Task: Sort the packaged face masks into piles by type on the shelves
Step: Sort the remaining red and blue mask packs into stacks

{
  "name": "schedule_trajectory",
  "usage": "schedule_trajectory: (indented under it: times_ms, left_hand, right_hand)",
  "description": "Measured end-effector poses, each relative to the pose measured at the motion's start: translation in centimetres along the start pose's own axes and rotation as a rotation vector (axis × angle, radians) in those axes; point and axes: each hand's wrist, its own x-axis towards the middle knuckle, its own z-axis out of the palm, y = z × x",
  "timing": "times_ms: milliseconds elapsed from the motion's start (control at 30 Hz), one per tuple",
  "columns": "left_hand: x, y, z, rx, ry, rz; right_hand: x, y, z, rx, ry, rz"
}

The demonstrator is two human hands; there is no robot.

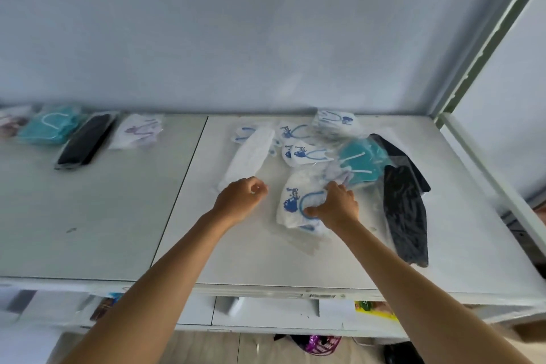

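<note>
On the white shelf (266, 260) lies a jumble of packaged masks. My right hand (336, 205) grips a white packaged mask with blue print (291, 204) at its right edge. My left hand (240, 198) hovers just left of it, fingers curled, holding nothing that I can see. A long plain white mask pack (251, 154) lies behind my left hand. Further back lie more white-and-blue packs (307, 154), a teal mask pack (362, 159) and black mask packs (406, 210). At the far left stand sorted piles: teal (48, 125), black (85, 140), white with purple print (137, 130).
A seam (183, 189) splits the shelf into left and right panels. A pale green metal upright (484, 47) and rail border the right side. Another pack (11, 120) lies at the far left edge. Below the front edge are lower shelves with assorted packets.
</note>
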Motion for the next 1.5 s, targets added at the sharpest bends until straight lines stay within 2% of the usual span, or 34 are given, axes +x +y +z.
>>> schedule_trajectory:
  times_ms: [100,200,267,367,467,533,667,700,767,833,900,1000,1067,1233,1333,1433,1500]
  left_hand:
    - [-0.2,0.5,0.8,-0.149,-0.084,-0.019]
    - [-0.4,0.9,1.5,-0.295,-0.189,-0.012]
    - [-0.3,1.0,1.9,-0.351,-0.197,0.018]
    - [-0.2,1.7,1.7,-0.47,-0.166,0.053]
    - [-0.1,2.6,0.7,-0.662,-0.245,0.101]
    - [-0.1,3.0,0.1,-0.718,-0.212,0.125]
    - [0.6,1.5,-0.8,-0.744,0.016,0.092]
    - [0.8,0.7,-1.2,-0.741,0.067,0.064]
    - [1.1,-1.1,-2.0,-0.733,0.145,0.009]
    - [1.2,-2.4,-2.6,-0.71,0.2,-0.031]
    - [1.3,-3.4,-2.9,-0.686,0.225,-0.068]
    - [1.4,-4.1,-3.1,-0.675,0.22,-0.095]
    - [1.4,-4.1,-3.3,-0.683,0.221,-0.097]
    - [1.5,-3.5,-3.8,-0.682,0.234,-0.101]
    - [1.6,-3.3,-4.2,-0.684,0.231,-0.105]
    - [1.7,-2.8,-4.1,-0.71,0.149,-0.129]
    - [1.5,-2.2,-3.6,-0.823,0.056,-0.146]
  right_hand:
    - [-0.3,0.4,-0.3,0.276,-0.02,0.021]
    - [-1.2,1.0,-1.1,0.359,0.13,0.045]
    - [-1.8,1.1,-2.1,0.541,0.186,0.045]
    - [-2.9,0.7,-4.2,0.88,0.107,0.004]
    - [-2.9,-0.8,-4.8,0.961,-0.033,-0.071]
    - [-2.5,-2.2,-4.2,0.91,-0.077,-0.109]
    - [-0.5,-3.3,-2.2,0.769,-0.06,-0.138]
    - [0.2,-3.0,-1.8,0.61,-0.007,-0.116]
    - [0.9,-1.9,-1.0,0.124,0.081,-0.03]
    - [0.9,-1.2,0.0,-0.186,0.059,0.018]
    - [0.5,-1.3,0.8,-0.231,0.021,0.029]
    - [0.3,-1.7,0.8,-0.172,0.019,0.025]
    - [0.2,-1.6,0.6,-0.067,0.003,0.028]
    - [-0.7,-0.3,0.3,0.385,-0.049,0.072]
    - [-1.1,0.5,-1.8,0.793,-0.039,0.115]
    - [-1.9,0.3,-4.3,1.236,-0.168,-0.013]
    - [-2.6,-1.7,-4.6,1.275,-0.211,-0.08]
